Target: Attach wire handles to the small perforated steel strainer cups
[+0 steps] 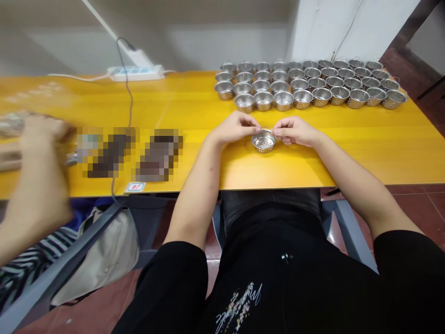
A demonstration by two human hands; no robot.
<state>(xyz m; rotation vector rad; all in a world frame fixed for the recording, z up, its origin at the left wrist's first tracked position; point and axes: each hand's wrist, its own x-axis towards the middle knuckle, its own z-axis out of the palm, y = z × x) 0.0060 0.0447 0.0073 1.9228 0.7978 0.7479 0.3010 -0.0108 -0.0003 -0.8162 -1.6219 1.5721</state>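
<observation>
A small perforated metal strainer basket [264,144] is upright just above or on the yellow table in front of me. My left hand [239,126] pinches it at the left of its rim, where a thin wire handle seems to join. On the other side, the thumb and fingers of my right hand [294,130] are closed at the right of the rim. Holes show in the basket's bottom and wall. Whether my fingertips grip the rim or the wire is too small to tell.
Several rows of similar strainer baskets [283,99] stand at the back right of the table [194,139]. Two blurred-out dark flat objects [160,155] lie to the left. A power strip [135,72] with cables sits behind. A co-worker's arm [41,171] reaches in at far left.
</observation>
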